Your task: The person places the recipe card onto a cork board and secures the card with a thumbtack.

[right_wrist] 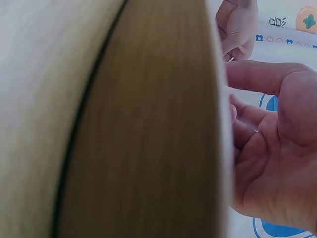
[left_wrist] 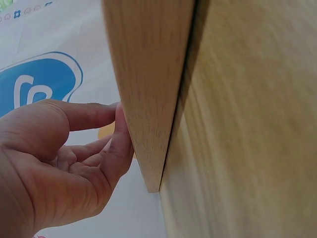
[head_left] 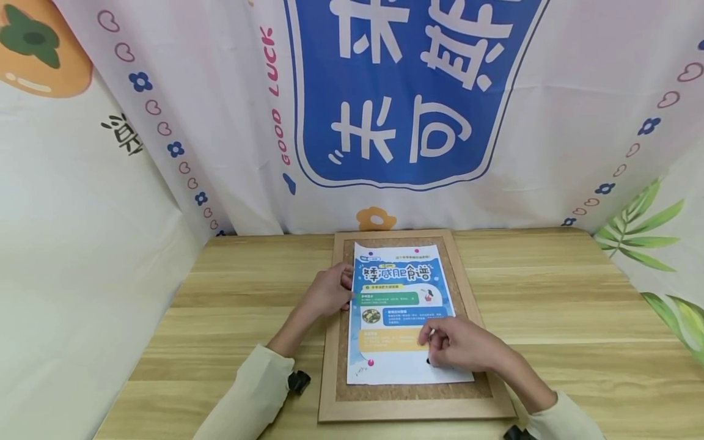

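A printed paper poster with blue, green and yellow panels lies on a wood-framed cork board. Small push pins show on it: a purple pin at the top left, a pink pin at the top right and another pink pin at the lower left. My left hand pinches the poster's left edge, its fingertips partly hidden by the frame in the left wrist view. Over the poster's lower right, my right hand pinches a small dark push pin, mostly covered by the fingers.
The board rests on a wooden table, close to its back edge. A printed cloth hangs behind and along the sides. Dark wrist devices, such as the left one, sit at both sleeves.
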{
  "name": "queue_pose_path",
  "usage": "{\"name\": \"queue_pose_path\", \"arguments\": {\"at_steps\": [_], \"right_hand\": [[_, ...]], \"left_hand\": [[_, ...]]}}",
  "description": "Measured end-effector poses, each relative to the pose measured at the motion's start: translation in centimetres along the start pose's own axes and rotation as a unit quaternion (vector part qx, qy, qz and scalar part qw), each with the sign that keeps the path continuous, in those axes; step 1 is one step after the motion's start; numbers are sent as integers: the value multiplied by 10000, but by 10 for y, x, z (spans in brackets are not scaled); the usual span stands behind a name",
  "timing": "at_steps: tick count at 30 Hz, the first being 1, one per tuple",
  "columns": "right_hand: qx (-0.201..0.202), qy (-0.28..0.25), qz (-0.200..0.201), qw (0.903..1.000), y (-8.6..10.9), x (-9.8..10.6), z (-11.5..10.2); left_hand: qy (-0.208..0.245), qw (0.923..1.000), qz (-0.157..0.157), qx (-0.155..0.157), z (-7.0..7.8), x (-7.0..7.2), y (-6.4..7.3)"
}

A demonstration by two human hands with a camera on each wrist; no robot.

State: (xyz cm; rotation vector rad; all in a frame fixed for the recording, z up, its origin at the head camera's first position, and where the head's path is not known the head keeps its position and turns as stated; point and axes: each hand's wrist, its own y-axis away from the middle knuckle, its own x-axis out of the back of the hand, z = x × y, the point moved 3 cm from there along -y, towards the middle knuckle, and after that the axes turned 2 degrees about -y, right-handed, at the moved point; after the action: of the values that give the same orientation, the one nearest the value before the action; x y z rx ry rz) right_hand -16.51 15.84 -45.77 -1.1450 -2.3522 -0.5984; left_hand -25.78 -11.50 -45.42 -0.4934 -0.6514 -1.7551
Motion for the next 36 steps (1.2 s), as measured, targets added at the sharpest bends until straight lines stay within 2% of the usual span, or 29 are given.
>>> {"name": "queue_pose_path", "arguments": {"at_steps": [8,36], "right_hand": [[237,209,98,9995,0,3,-2],[571,128,175,9981,1,5,2]], "left_hand": [[-17,10000,-4,37,0,0,-1],[-9,10000,6,21,1,0,0]]}}
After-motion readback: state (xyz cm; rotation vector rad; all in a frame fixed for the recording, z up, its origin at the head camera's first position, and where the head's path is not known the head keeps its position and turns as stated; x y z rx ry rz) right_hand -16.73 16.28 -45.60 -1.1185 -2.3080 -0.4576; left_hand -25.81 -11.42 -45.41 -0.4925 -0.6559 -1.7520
